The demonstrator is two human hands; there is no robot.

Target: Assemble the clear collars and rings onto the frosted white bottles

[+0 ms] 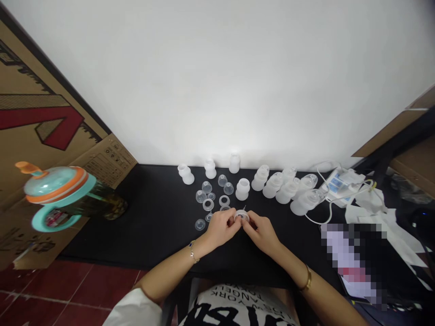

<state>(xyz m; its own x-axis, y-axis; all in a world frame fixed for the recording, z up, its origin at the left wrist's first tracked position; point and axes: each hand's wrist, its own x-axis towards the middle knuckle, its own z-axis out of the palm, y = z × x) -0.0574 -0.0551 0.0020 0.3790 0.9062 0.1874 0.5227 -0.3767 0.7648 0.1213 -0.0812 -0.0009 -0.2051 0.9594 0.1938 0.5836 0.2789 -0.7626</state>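
Observation:
My left hand point(220, 228) and my right hand point(261, 231) meet over the black table, pinching a white bottle collar ring point(241, 213) from both sides. A small clear tip, looking like a nipple, pokes up from the ring; my fingers hide its lower part. Just beyond stands an open baby bottle point(242, 189) without a top. Left of my hands lie loose white rings point(208, 204), clear dome caps point(207, 186) and clear nipples point(200, 224). One ring is partly covered by my left hand.
Open bottles point(210, 169) stand along the white wall. Several capped bottles point(273, 185) are grouped right, beside a power strip point(341, 185) with white cables. A large tumbler point(64, 190) stands left by cardboard point(105, 158). A blurred-out device point(353, 267) and papers lie at the right.

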